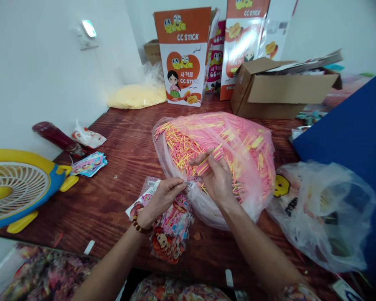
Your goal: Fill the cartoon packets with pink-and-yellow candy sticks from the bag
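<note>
A big clear plastic bag (253,184) lies open on the wooden table (125,146), full of thin pink and yellow sticks (181,146). My right hand (216,177) reaches into its mouth, fingers closed round a small bunch of those sticks. My left hand (163,196), with a bead bracelet at the wrist, pinches a small printed packet (189,184) just at the bag's near edge. Beneath that hand lies a pile of small printed cartoon packets (171,232).
A yellow and blue fan (15,188) stands at the left. More packets (89,164) and a dark red bottle (54,136) lie beside it. Printed "CC STICK" cartons (183,54) and a brown cardboard box (278,90) stand at the back. A crumpled clear bag (326,213) lies right, against a blue panel (357,129).
</note>
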`<state>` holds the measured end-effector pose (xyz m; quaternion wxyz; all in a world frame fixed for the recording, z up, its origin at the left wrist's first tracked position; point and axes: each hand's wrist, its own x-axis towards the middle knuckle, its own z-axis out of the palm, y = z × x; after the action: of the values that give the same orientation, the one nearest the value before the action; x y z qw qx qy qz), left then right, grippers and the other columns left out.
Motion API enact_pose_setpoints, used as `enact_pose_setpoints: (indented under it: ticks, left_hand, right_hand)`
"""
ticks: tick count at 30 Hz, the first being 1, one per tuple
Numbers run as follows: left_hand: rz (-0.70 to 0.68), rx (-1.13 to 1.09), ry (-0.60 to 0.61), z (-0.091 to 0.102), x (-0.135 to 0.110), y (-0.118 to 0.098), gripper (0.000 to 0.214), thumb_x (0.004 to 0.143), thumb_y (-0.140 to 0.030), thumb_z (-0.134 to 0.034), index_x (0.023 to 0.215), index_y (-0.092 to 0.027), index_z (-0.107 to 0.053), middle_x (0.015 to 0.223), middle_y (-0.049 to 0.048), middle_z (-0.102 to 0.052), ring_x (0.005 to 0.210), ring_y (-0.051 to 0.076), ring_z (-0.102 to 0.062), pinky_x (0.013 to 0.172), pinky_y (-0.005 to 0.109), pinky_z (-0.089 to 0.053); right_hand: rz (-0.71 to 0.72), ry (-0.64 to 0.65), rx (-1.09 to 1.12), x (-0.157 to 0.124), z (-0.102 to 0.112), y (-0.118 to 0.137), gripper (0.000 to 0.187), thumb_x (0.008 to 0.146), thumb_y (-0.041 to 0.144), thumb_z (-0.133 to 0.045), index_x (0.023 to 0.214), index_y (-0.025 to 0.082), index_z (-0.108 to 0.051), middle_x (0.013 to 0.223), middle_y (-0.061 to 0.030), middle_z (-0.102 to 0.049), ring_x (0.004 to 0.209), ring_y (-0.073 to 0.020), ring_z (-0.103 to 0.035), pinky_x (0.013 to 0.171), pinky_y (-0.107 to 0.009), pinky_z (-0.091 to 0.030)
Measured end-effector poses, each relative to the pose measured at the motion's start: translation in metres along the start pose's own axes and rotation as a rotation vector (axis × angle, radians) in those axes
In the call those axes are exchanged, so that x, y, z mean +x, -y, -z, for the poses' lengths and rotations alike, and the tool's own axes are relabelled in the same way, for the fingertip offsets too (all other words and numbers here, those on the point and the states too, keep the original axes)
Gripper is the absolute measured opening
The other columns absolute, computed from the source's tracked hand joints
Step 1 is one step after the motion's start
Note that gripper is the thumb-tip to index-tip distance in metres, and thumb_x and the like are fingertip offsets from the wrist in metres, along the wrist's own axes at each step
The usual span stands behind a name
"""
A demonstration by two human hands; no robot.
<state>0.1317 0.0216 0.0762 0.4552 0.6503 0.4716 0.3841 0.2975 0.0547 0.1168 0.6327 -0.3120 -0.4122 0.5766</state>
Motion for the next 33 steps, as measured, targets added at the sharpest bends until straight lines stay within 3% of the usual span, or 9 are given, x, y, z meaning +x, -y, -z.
enact_pose_setpoints:
  ticks: [5,10,15,18,23,26,28,30,33]
  left_hand:
    - [0.038,-0.156,0.001,-0.001,0.001,-0.002,0.035,0.091,-0.043,-0.058,0.070,-0.015,-0.062,0.064,-0.0023,-0.056,0.060,0.010,-0.046,0.058,0.021,-0.037]
    - [0.072,-0.220,-0.030,-0.002,0.001,-0.001,0.030,0.087,-0.040,-0.063,0.072,-0.015,-0.066,0.066,-0.0016,-0.059,0.061,0.010,-0.048,0.060,0.021,-0.039]
    - [0.102,-0.346,-0.055,-0.003,0.005,-0.002,0.027,0.083,-0.041,-0.068,0.079,-0.014,-0.069,0.072,-0.0015,-0.060,0.065,0.010,-0.049,0.063,0.021,-0.040]
    - [0.105,-0.363,-0.084,-0.004,0.009,-0.004,0.028,0.081,-0.041,-0.070,0.074,-0.014,-0.067,0.067,-0.0030,-0.056,0.062,0.009,-0.045,0.059,0.020,-0.037]
    - [0.106,-0.419,-0.142,-0.010,0.016,-0.005,0.028,0.078,-0.041,-0.073,0.076,-0.013,-0.071,0.067,-0.0023,-0.060,0.061,0.009,-0.049,0.060,0.021,-0.041]
    - [0.080,-0.482,-0.200,-0.013,0.019,-0.001,0.026,0.075,-0.040,-0.077,0.081,-0.014,-0.075,0.074,-0.0003,-0.066,0.067,0.010,-0.055,0.066,0.022,-0.046]
    - [0.067,-0.519,-0.240,-0.012,0.020,0.001,0.028,0.075,-0.041,-0.078,0.087,-0.016,-0.077,0.078,0.0007,-0.070,0.070,0.012,-0.058,0.069,0.024,-0.049]
    - [0.066,-0.523,-0.253,-0.010,0.020,0.002,0.029,0.075,-0.041,-0.077,0.091,-0.017,-0.078,0.081,0.0020,-0.072,0.072,0.013,-0.061,0.071,0.026,-0.051]
    - [0.028,-0.468,-0.284,-0.007,0.017,-0.002,0.025,0.078,-0.038,-0.075,0.091,-0.018,-0.079,0.086,0.0039,-0.075,0.078,0.016,-0.065,0.076,0.029,-0.053]
  right_hand:
    - [-0.032,0.082,0.047,-0.010,-0.001,-0.015,0.016,0.092,0.040,-0.057,0.093,0.024,-0.059,0.087,-0.0010,-0.071,0.105,-0.0220,-0.068,0.098,-0.042,-0.050]
    - [-0.100,0.190,-0.127,-0.017,0.006,-0.014,0.015,0.093,0.032,-0.057,0.098,0.024,-0.068,0.110,-0.0029,-0.073,0.120,-0.0211,-0.061,0.111,-0.040,-0.040]
    - [-0.195,0.310,-0.201,-0.011,0.011,-0.006,0.038,0.092,0.036,-0.058,0.130,0.029,-0.057,0.133,-0.0055,-0.065,0.120,-0.0221,-0.061,0.109,-0.045,-0.042]
    - [-0.104,0.324,-0.279,-0.006,0.013,0.000,0.052,0.096,0.042,-0.053,0.145,0.033,-0.041,0.145,-0.0067,-0.055,0.126,-0.0228,-0.058,0.109,-0.048,-0.043]
    - [0.012,0.529,-0.758,-0.001,0.020,0.012,0.045,0.096,0.046,-0.052,0.139,0.031,-0.053,0.146,-0.0069,-0.054,0.138,-0.0254,-0.046,0.118,-0.050,-0.031]
    - [0.010,0.586,-0.773,0.004,0.029,0.016,0.049,0.096,0.044,-0.053,0.143,0.033,-0.047,0.149,-0.0058,-0.051,0.137,-0.0233,-0.047,0.115,-0.049,-0.035]
    - [-0.014,0.530,-0.696,0.006,0.035,0.017,0.043,0.095,0.042,-0.056,0.137,0.031,-0.052,0.140,-0.0063,-0.058,0.127,-0.0217,-0.056,0.106,-0.044,-0.045]
    - [0.008,0.446,-0.705,0.008,0.039,0.018,0.028,0.092,0.040,-0.061,0.116,0.025,-0.064,0.114,-0.0056,-0.070,0.104,-0.0199,-0.065,0.092,-0.037,-0.051]
    - [0.112,0.413,-0.812,0.006,0.036,0.021,0.015,0.090,0.035,-0.063,0.087,0.021,-0.068,0.085,-0.0023,-0.069,0.083,-0.0171,-0.064,0.081,-0.032,-0.049]
